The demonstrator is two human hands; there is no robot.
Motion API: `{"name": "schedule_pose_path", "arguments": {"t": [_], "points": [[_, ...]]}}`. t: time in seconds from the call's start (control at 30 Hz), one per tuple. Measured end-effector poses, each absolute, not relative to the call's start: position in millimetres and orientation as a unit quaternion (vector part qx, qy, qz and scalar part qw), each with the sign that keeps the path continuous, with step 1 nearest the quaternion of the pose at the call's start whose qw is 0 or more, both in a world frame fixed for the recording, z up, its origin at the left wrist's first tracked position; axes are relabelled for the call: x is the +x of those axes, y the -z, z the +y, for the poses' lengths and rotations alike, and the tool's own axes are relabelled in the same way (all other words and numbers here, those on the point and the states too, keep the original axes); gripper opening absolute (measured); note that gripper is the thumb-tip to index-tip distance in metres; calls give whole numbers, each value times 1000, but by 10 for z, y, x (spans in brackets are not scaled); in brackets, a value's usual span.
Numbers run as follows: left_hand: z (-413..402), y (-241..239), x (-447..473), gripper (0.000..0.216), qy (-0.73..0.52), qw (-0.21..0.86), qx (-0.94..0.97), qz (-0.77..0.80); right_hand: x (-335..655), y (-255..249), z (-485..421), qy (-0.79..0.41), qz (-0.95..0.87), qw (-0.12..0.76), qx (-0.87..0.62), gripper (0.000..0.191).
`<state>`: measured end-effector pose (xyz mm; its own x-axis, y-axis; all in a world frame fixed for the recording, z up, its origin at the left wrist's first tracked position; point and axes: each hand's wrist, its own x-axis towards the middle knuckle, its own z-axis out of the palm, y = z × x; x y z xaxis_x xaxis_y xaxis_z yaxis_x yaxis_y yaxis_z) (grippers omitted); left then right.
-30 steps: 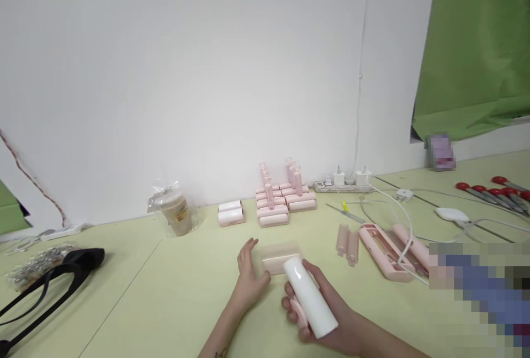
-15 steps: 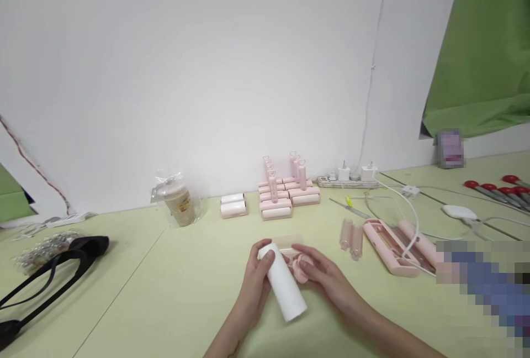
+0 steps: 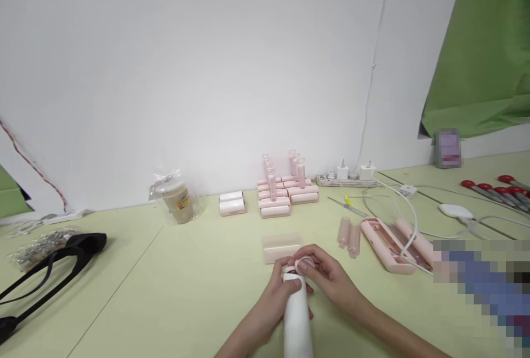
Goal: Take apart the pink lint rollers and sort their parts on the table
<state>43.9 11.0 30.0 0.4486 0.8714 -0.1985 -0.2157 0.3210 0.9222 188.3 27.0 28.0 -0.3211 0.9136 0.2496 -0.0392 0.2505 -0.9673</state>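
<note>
My left hand (image 3: 273,300) is wrapped round a white lint roller paper roll (image 3: 297,319), whose near end runs off the bottom of the picture. At the roll's far opening, my right hand (image 3: 331,278) pinches a round pale pink end piece (image 3: 305,263). This piece touches or sits very close to the rim; whether it is inside the tube I cannot tell. Just beyond my hands lies a see-through pinkish cover (image 3: 281,247) on the table. Two clear pink handles (image 3: 348,236) lie to the right of it.
Several pink lint rollers (image 3: 274,206) stand near the wall, beside two white rolls in pink cases (image 3: 232,204). A bagged drink cup (image 3: 180,203) is at left, with a black strap (image 3: 78,256). Pink housings (image 3: 387,245), white cables and a power strip (image 3: 346,182) lie right.
The white roll has turned from slanted to nearly lengthwise and come nearer to me. My right hand has brought the pink end piece to its far end. The see-through cover is now uncovered.
</note>
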Motion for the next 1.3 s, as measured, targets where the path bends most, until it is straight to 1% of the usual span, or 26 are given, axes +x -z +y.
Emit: {"name": "schedule_pose_path", "arguments": {"t": [0.13, 0.23, 0.37, 0.53, 0.63, 0.7, 0.73, 0.8, 0.83, 0.9, 0.97, 1.03, 1.07, 1.13, 1.2, 1.3], "points": [[113, -297, 419, 35, -372, 702, 460, 397, 1974, -379, 307, -476, -664, 460, -348, 18], [121, -287, 416, 26, -378, 688, 463, 412, 1996, -434, 326, -513, -637, 453, -355, 20], [123, -281, 433, 28, -400, 679, 453, 416, 1954, -431, 317, -550, -588, 460, -375, 22], [120, -275, 442, 27, -414, 668, 457, 416, 1914, -392, 299, -543, -578, 471, -386, 22], [138, -293, 418, 25, -465, 672, 424, 391, 1924, -407, 316, -529, -565, 499, -390, 28], [154, -311, 406, 26, -499, 682, 372, 384, 1927, -410, 311, -494, -562, 527, -403, 26], [160, -320, 406, 30, -508, 695, 338, 381, 1924, -402, 295, -464, -571, 540, -409, 23], [167, -331, 422, 41, -510, 731, 259, 372, 1908, -369, 230, -374, -627, 556, -398, 14], [167, -335, 435, 45, -503, 755, 212, 364, 1896, -350, 181, -319, -672, 557, -369, 15], [164, -346, 462, 45, -476, 800, 120, 346, 1866, -329, 68, -200, -782, 527, -267, 26], [161, -366, 475, 40, -450, 827, 63, 331, 1832, -346, -39, -84, -868, 464, -158, 39], [164, -389, 469, 38, -448, 832, 61, 322, 1804, -397, -108, 5, -912, 401, -90, 49], [168, -399, 462, 37, -455, 827, 72, 322, 1796, -428, -125, 33, -924, 374, -71, 52], [177, -408, 446, 38, -465, 819, 90, 324, 1793, -490, -128, 54, -943, 326, -47, 51], [185, -400, 437, 39, -465, 821, 89, 319, 1807, -538, -108, 45, -955, 290, -37, 49], [192, -361, 436, 41, -455, 835, 72, 301, 1834, -578, -80, 31, -964, 265, -25, 51]]}}
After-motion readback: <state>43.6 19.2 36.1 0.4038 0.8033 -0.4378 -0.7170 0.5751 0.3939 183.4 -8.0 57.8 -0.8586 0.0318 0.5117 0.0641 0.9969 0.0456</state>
